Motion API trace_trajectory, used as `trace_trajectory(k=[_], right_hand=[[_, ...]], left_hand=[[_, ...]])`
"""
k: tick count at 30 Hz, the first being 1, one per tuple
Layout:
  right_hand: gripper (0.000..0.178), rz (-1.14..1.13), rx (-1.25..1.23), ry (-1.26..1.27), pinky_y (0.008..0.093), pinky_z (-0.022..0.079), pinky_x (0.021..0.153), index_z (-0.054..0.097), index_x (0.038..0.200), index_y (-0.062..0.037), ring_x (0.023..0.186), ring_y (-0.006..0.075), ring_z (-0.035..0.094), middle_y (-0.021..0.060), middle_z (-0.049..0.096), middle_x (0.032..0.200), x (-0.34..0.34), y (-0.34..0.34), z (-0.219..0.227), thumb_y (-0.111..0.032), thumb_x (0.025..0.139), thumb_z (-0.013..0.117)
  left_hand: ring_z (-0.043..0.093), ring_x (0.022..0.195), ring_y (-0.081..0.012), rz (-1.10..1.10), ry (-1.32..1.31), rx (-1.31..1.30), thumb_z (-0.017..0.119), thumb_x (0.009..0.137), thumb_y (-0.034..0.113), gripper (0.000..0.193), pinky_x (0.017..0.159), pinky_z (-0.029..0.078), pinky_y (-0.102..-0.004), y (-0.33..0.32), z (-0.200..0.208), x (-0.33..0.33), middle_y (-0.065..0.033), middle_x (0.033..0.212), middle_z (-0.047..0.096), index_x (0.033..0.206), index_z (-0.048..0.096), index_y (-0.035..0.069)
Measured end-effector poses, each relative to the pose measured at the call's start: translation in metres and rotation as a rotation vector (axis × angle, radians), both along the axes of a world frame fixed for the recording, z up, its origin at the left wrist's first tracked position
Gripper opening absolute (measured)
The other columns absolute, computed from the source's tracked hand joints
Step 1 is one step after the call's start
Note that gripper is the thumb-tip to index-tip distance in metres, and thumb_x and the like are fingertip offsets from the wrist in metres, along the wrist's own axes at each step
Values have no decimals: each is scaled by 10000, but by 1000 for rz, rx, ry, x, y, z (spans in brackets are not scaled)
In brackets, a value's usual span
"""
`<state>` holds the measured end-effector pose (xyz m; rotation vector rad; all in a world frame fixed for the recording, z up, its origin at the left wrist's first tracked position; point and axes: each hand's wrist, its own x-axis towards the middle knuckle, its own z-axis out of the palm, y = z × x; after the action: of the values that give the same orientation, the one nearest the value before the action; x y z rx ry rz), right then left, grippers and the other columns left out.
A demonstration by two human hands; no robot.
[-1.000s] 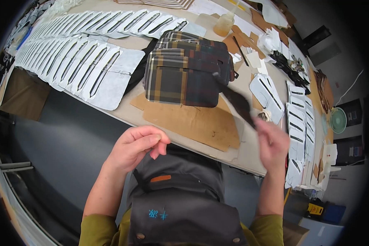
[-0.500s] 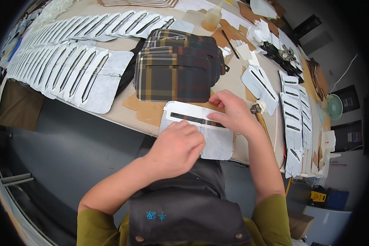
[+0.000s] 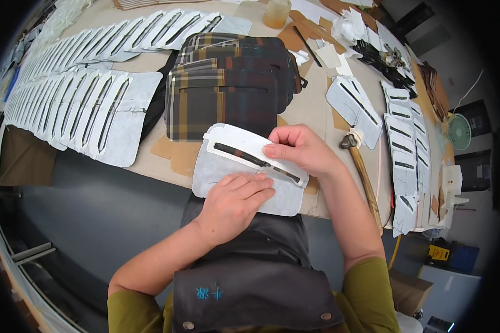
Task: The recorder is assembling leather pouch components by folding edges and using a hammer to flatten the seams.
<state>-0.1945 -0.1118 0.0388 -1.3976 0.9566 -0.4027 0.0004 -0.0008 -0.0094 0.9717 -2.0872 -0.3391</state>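
In front of me at the table edge is a white-backed fabric panel [image 3: 222,171] with rounded corners, its upper part tilted up off the table. A long dark slot [image 3: 244,155] framed by a white strip runs across it, and dark plaid cloth shows inside. My left hand [image 3: 236,202] lies on the panel's lower part, fingers stretched out just under the slot. At the upper right edge my right hand [image 3: 300,147] pinches the panel between thumb and fingers. Just beyond the panel sits a pile of plaid fabric pieces [image 3: 200,111], the top one with a slit across it.
Overlapping rows of similar white panels [image 3: 129,119] cover the left of the table. More panels [image 3: 401,130] lie at the right edge. A wooden-handled hammer [image 3: 364,177] rests right of my right arm. A jar of amber liquid [image 3: 276,14] stands at the back.
The panel's upper part has been raised and tilted. My left fingers have spread from a curl onto its lower part. My right hand has closed on its upper edge.
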Motion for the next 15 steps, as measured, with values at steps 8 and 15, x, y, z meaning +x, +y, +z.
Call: trace_trajectory(k=[8,15], right_hand=[[268,111,-467,396,308,398,560,673,853,-2,633,70,503,8,562,640,9,-5,9,-247,951,717],[224,171,-439,454,285,402,564,711,902,-2,645,56,485,-9,579,677,14,-8,7,-220,952,716]], left_hand=[[639,1185,-269,47,1,75,759,790,69,344,937,511,-397,0,12,2,-66,1249,678,1131,712,51],[612,1238,-270,53,-65,115,799,791,118,397,983,483,-412,0,14,5,-67,1267,664,1170,701,55]])
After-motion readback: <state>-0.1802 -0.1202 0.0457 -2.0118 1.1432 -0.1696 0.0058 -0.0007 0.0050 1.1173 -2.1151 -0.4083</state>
